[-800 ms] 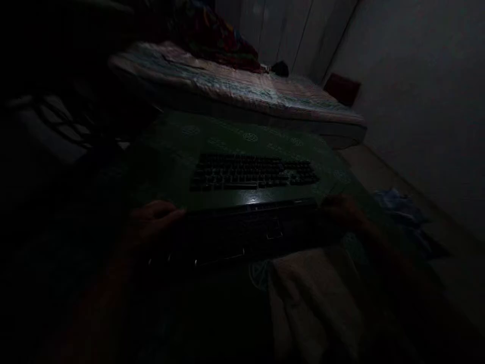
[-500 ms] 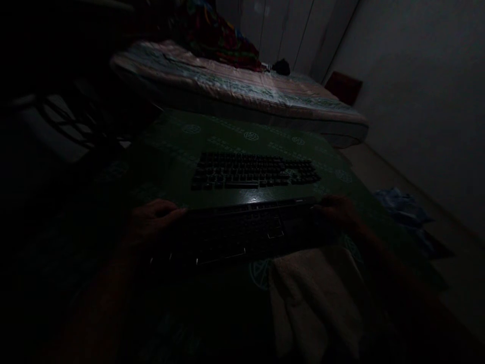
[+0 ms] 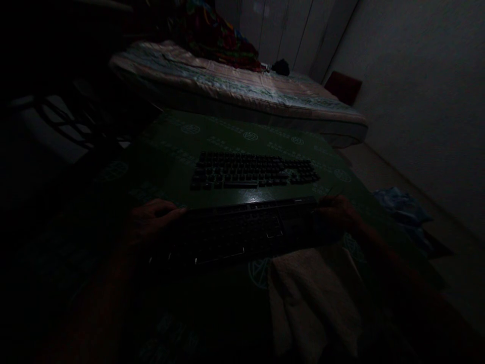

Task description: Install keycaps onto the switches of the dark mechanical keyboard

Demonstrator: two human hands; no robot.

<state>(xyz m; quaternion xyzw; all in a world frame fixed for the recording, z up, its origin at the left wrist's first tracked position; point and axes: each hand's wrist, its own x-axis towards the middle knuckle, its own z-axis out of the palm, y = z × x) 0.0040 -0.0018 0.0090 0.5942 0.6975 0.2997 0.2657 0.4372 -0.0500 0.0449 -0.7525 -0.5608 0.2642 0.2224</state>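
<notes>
A dark keyboard base lies across the green board, its top edge tilted slightly. Its key area looks bare of caps, though the dim light hides detail. My left hand is closed at its left end, fingers along the upper corner. At the right end, my right hand has its fingers pinched together beside the upper corner. A thin dark sliver shows above those fingers; what it is I cannot make out. Loose black keycaps are laid out in keyboard order behind the base. A beige cloth lies in front, near my right forearm.
The green printed board is the work surface. Behind it stands a bed with a striped mattress and a red patterned blanket. Blue cloth lies on the floor at right. A dark wheel-like frame is at left.
My right hand has shifted slightly at the keyboard's right corner, and a thin dark sliver now shows above its fingers. My left hand and the keyboard stay about where they were.
</notes>
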